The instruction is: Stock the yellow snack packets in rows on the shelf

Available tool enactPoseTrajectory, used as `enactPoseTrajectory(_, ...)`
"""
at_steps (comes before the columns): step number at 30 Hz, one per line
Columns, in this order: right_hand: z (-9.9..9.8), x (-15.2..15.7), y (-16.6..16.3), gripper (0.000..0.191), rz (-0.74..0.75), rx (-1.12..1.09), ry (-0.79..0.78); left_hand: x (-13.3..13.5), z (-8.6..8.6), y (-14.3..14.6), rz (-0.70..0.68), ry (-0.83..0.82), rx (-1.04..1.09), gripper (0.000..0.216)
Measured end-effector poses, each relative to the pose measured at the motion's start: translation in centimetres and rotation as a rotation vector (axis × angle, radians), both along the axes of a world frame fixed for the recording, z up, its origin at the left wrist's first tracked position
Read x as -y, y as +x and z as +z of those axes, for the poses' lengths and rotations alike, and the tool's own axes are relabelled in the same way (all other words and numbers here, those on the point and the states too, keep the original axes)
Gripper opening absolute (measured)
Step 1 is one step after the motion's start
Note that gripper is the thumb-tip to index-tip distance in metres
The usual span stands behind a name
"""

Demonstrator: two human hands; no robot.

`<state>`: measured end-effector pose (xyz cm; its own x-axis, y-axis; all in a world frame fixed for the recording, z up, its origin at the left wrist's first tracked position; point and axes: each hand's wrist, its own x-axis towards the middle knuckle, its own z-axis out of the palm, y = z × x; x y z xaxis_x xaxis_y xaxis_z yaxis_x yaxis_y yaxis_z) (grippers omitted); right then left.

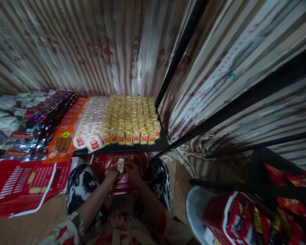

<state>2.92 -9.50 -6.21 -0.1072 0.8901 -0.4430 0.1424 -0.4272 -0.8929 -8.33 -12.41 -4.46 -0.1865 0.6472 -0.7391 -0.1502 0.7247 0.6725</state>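
A small wrapped packet (121, 164), yellowish in clear film, is located between the two hands, above the red basket (98, 160) set between the person's knees. Its long axis runs away from the body towards the black shelf (159, 146), the far end leaning slightly right; which end is its front cannot be determined in the dim light. The left hand (112, 175) has a narrow grip, fingers closed about the packet's near left side. The right hand (133, 170) is just beside it on the right, fingers bent; whether its grip holds anything cannot be told. On the shelf, yellow packets (129, 119) stand in close rows, their red labels facing the person. White packets (91, 122) adjoin them on the left, followed by an orange bag (60, 146) and dark packets (40, 119). A second red basket (5, 185) at the left contains several pale yellow pieces (35, 190).
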Motion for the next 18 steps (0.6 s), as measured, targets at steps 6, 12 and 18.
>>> enactPoseTrajectory(6,1.5,0.1,0.7,0.013,-0.029,-0.097,0.028,0.3,3.1,-0.4,0.021,0.017,0.065,0.028)
enactPoseTrajectory(12,3.5,0.2,3.1,0.040,-0.052,-0.177,0.052,0.7,6.3,-0.9,-0.095,0.018,0.194,0.020)
enactPoseTrajectory(18,7.3,0.5,5.6,0.058,0.158,-0.487,0.099,0.7,8.4,0.0,-0.091,-0.099,0.563,0.023)
